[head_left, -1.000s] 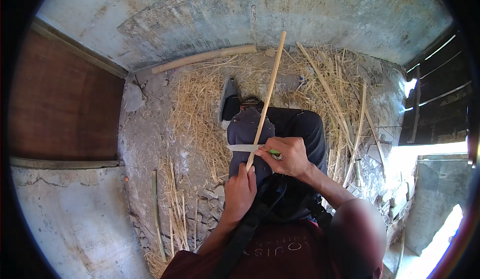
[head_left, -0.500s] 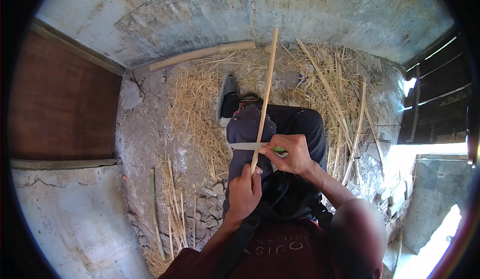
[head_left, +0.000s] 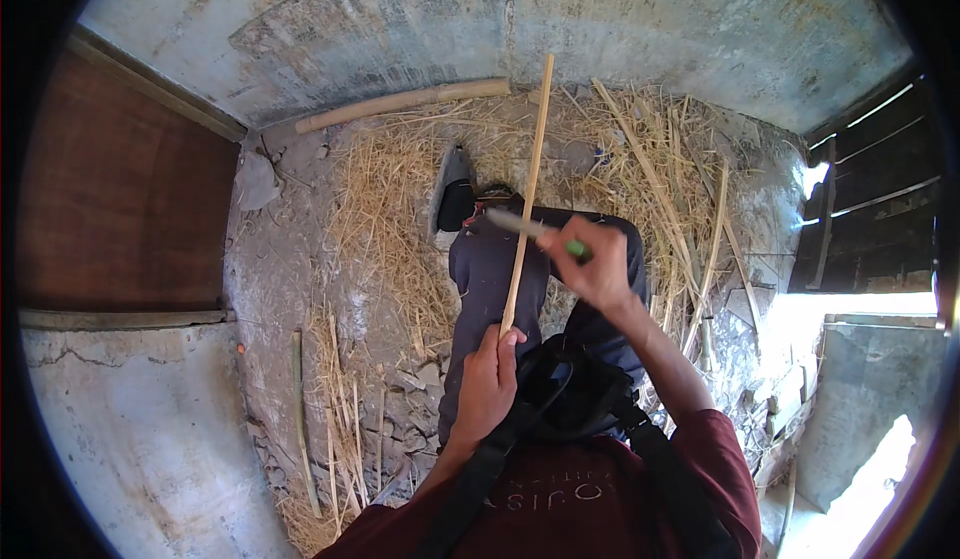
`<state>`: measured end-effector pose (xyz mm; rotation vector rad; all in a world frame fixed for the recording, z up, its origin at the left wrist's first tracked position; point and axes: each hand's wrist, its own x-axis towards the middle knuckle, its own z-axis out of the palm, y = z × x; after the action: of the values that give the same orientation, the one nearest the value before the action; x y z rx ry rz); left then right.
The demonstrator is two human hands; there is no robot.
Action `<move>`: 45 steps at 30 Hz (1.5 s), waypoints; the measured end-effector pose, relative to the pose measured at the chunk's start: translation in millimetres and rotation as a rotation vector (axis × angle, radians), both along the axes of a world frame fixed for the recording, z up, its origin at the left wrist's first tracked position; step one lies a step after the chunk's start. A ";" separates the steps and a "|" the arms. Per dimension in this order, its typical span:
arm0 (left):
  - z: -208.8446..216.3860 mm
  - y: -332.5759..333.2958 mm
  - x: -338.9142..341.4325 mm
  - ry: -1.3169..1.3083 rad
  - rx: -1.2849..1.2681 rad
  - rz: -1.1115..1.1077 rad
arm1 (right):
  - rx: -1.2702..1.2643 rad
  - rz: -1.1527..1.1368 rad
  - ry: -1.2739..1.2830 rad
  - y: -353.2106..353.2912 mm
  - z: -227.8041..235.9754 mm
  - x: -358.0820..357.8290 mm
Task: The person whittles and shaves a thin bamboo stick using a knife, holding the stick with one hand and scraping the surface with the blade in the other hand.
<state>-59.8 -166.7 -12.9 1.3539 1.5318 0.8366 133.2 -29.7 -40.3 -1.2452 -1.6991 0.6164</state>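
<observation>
A long, pale bamboo strip (head_left: 533, 184) slants upward over my thigh, its near end pinched in my left hand (head_left: 487, 379). My right hand (head_left: 594, 262) is closed round the green handle of a knife (head_left: 515, 222). The grey blade, slightly smeared by motion, crosses the strip about halfway along and points left. I cannot tell whether blade and strip touch. Under both lies my dark trouser leg (head_left: 490, 279), with small pale shavings on it.
Straw and shavings (head_left: 385, 219) litter the floor around my legs. A bamboo pole (head_left: 405, 105) lies along the far wall (head_left: 560, 19). Split bamboo pieces (head_left: 650, 174) rest at the right, and several thin sticks (head_left: 345, 419) at the left. Broken rubble (head_left: 410, 409) lies near my left forearm.
My right hand has moved the knife away from me, up along the strip, and the blade has tilted. My left hand keeps its hold on the strip's near end.
</observation>
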 end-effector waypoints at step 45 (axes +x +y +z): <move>4.9 19.5 -19.8 -0.854 -0.487 0.010 | 0.109 0.135 -0.033 9.3 17.1 -13.0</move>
<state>-79.6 -147.2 -8.0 0.5103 0.9599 0.8219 120.1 -20.4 -23.2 -1.0755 -1.8305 0.5780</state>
